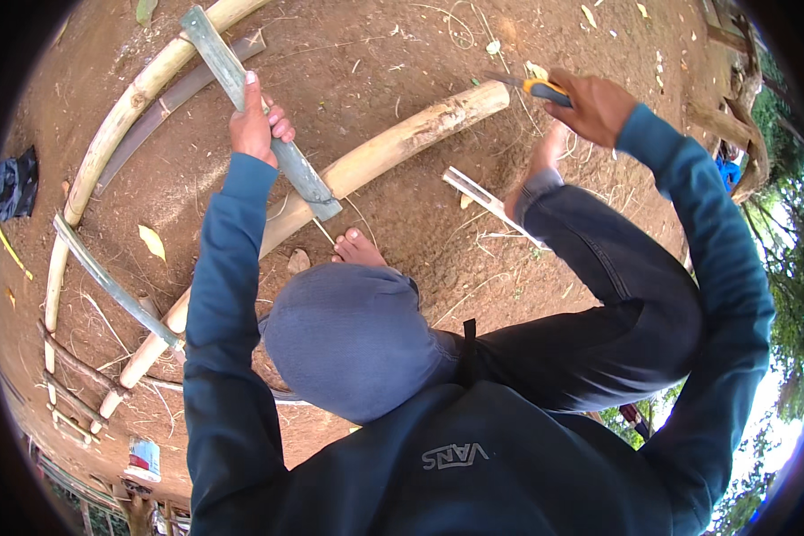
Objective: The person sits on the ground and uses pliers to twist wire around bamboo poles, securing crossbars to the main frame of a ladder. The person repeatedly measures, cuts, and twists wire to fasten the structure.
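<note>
L hand (257, 127) grips wide green bamboo strip (302, 170) abt mid-length, thumb along its face; strip's lower end overlaps near pole (420, 134), upper end overlaps far pole (107, 147), contact unconfirmed. R hand (591, 105) holds knife (545, 90) w/ yellow/dark handle, blade pointing L, just beside near pole's R end in view, well apart from bamboo strip. Dark strip (165, 109) lies nr far pole, R side. Thin green strip (116, 286) spans both poles, lower L. Pale split piece (484, 198) on dirt ground (438, 246) beside R foot (547, 156); L foot (359, 250) nr bamboo strip's lower end. Black bag (15, 185) at far L, red-and-white container (144, 458) lower L, foliage (782, 322) along R edge
</note>
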{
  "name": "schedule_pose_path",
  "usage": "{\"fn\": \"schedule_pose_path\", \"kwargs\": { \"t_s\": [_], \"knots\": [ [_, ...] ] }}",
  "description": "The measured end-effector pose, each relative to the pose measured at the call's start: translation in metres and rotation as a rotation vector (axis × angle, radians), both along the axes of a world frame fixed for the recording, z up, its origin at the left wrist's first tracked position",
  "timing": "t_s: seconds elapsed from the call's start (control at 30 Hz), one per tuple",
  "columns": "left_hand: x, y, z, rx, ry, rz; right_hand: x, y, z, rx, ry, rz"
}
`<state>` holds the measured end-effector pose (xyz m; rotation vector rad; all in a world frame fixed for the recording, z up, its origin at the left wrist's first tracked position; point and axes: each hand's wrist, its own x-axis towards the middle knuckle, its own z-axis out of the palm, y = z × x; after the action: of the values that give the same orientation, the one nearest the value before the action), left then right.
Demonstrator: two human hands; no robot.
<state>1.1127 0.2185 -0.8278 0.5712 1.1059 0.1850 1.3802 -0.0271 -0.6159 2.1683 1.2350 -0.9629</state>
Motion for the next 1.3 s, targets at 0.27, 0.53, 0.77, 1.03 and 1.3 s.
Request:
{"fn": "schedule_pose_path", "kwargs": {
  "t_s": [0.27, 0.53, 0.77, 1.03, 1.3],
  "knots": [
    [-0.062, 0.007, -0.009, 0.559, 0.001, 0.025, 0.026, 0.075, -0.148, 0.286, 0.076, 0.452],
    [-0.214, -0.165, 0.078, 0.707, 0.439, 0.512, 0.005, 0.152, -0.186, 0.134, 0.239, 0.595],
    [-0.28, -0.321, 0.054, 0.648, 1.116, 0.909, 0.002, 0.221, -0.133, -0.13, 0.162, 0.994],
    [-0.336, -0.318, -0.002, 0.661, 1.403, 0.509, -0.028, 0.285, -0.086, 0.266, 0.253, 0.867],
    [-0.402, -0.313, 0.046, 0.692, 0.857, 1.19, -0.031, 0.268, -0.078, 0.141, 0.413, 0.639]
  ]
}}
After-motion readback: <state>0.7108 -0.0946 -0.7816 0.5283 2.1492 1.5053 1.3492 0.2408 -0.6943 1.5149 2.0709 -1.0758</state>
